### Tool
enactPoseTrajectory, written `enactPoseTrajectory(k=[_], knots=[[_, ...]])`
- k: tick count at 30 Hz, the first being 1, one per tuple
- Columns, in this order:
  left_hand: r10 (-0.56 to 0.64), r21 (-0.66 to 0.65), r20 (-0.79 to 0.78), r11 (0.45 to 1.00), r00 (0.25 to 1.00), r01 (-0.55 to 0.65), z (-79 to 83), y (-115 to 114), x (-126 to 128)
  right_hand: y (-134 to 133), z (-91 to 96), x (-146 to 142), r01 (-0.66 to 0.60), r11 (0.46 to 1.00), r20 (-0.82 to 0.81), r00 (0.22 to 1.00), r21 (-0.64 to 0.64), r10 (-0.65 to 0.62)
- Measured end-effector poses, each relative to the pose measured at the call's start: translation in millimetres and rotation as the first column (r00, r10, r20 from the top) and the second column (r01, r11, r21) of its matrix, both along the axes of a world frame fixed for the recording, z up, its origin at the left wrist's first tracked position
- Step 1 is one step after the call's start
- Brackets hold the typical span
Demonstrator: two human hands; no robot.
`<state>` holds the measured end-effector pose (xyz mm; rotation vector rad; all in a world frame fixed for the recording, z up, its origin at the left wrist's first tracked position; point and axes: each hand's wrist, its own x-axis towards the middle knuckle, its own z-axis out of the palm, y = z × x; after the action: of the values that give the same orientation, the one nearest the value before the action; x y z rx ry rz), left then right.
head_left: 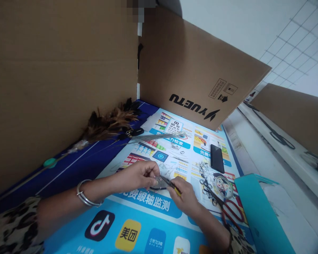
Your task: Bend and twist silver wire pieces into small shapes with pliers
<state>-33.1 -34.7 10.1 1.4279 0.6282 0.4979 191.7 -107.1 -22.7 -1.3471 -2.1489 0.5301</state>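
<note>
My left hand (145, 175), with a silver bangle (82, 194) at its wrist, is closed in a pinch on a small silvery wire piece (159, 184). Its exact shape is too fine to make out. My right hand (184, 193) is wrapped around pliers (171, 183) with yellow and dark handles. The pliers' jaws reach to the left fingertips and meet the piece there. Beyond the hands lie loose thin wires (178, 158) and a bundle of long straight wires (161, 137).
Red-handled scissors (232, 211) lie right of my right hand, by small dark rings (205, 183) and a round clear dish (224, 186). Farther back is a black phone (217, 158). Cardboard panels (196, 67) stand behind; a feather duster (106, 125) lies left, a teal box (262, 215) right.
</note>
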Motion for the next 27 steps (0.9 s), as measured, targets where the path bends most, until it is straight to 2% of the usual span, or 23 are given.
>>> enactPoseTrajectory(k=[17,27], knots=[[0.001,0.037,-0.049,0.999,0.999,0.001,-1.4,0.0,-1.8,0.1,1.3,0.6,-0.029,0.999,0.06,0.998,0.021,0.028],[-0.051,0.007,-0.076,0.999,0.996,0.051,10.4,0.1,-3.0,1.0,10.6,1.0,-0.097,0.995,0.054,0.994,-0.033,0.098]])
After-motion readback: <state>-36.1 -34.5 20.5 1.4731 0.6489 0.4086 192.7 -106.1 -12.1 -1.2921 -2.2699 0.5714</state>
